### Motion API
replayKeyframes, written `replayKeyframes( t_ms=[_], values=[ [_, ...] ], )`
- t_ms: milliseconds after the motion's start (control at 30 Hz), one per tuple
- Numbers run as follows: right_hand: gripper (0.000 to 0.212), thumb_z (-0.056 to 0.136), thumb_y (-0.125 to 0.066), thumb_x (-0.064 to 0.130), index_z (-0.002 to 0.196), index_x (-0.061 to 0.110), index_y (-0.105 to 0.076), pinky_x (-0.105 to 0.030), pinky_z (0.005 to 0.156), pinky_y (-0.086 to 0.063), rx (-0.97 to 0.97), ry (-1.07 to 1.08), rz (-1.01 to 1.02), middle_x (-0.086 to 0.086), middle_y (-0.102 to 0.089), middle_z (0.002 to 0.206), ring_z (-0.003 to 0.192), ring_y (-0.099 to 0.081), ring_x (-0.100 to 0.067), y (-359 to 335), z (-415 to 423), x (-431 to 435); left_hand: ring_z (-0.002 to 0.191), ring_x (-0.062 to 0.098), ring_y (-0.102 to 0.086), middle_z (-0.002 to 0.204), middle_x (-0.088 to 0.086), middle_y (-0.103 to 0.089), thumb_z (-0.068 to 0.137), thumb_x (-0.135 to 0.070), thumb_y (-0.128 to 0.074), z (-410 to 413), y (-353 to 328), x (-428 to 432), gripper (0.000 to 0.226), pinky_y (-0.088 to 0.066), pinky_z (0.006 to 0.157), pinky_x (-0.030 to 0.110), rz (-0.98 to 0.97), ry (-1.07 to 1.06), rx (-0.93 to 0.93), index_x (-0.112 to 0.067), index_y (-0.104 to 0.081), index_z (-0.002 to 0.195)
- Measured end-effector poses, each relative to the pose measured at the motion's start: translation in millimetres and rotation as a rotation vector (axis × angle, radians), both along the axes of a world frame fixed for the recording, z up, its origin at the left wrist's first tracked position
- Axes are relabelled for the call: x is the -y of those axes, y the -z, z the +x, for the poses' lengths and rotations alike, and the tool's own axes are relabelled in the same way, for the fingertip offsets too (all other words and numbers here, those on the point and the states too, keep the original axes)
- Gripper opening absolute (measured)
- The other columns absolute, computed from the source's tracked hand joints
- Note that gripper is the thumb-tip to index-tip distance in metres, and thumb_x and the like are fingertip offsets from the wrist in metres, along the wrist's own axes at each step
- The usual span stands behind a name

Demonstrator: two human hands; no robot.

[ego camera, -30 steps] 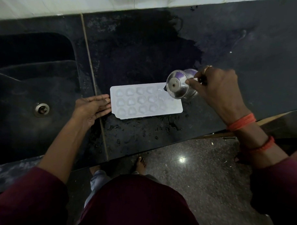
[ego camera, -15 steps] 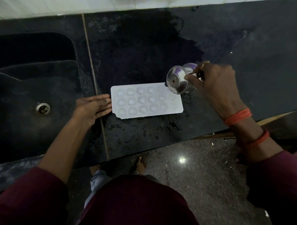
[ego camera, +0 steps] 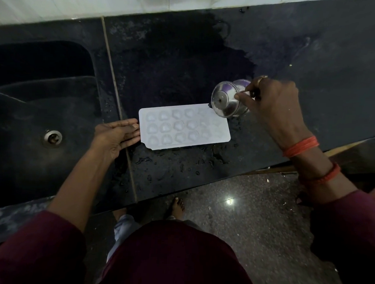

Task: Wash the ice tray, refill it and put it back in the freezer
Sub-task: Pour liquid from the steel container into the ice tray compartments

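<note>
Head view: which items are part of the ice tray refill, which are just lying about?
In use: ice tray, flat on the counter; steel cup, tipped over the tray's right end; right hand gripping the cup; left hand, touching the tray's left edge.
Idle: sink; drain; water drops on the counter.

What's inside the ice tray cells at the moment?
The cells of the ice tray show glossy rounded glints, possibly water; too dim to be sure. The steel cup, tilted in the right hand, covers the tray's far right corner, hiding that part.
</note>
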State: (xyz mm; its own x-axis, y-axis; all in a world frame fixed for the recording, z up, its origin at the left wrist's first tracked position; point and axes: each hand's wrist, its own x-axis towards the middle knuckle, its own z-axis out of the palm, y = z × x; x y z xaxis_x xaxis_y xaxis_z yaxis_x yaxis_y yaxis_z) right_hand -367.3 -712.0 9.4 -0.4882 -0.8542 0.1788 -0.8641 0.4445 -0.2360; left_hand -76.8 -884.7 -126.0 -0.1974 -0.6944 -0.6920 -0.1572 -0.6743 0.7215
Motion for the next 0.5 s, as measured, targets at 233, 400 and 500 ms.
replayKeyframes(
  t_ms=[233,400,500],
  values=[
    [0.035,0.089,-0.070,0.045,0.093,0.010,-0.072,-0.046,0.076,-0.056,0.083,-0.002,-0.057,-0.010,-0.073,0.082,0.075,-0.068,-0.027,-0.2,1.5,0.5,0.094,0.024,-0.077,0.095,0.015,-0.079,0.088,0.000,-0.075,0.3,-1.2,-0.1,0.012,-0.065,0.075,0.032,0.003,0.001,-0.007,-0.004,-0.075,0.099],
    [0.035,0.090,-0.070,0.045,0.094,0.011,-0.072,-0.040,0.074,-0.055,0.086,-0.033,-0.052,-0.009,-0.073,0.081,0.073,-0.068,-0.024,2.5,7.4,6.0,0.094,0.025,-0.077,0.099,0.016,-0.078,0.088,0.000,-0.075,0.5,-1.4,0.2,0.012,-0.065,0.075,0.032,0.004,0.002,-0.005,-0.004,-0.075,0.099],
    [0.035,0.090,-0.070,0.045,0.095,0.011,-0.072,-0.037,0.070,-0.052,0.072,-0.046,-0.067,-0.008,-0.072,0.079,0.070,-0.065,-0.023,5.3,9.5,9.3,0.096,0.026,-0.077,0.102,0.018,-0.077,0.089,0.000,-0.074,0.2,-1.5,-0.2,0.011,-0.065,0.078,0.034,0.007,-0.007,-0.003,-0.004,-0.075,0.099]
  ],
)
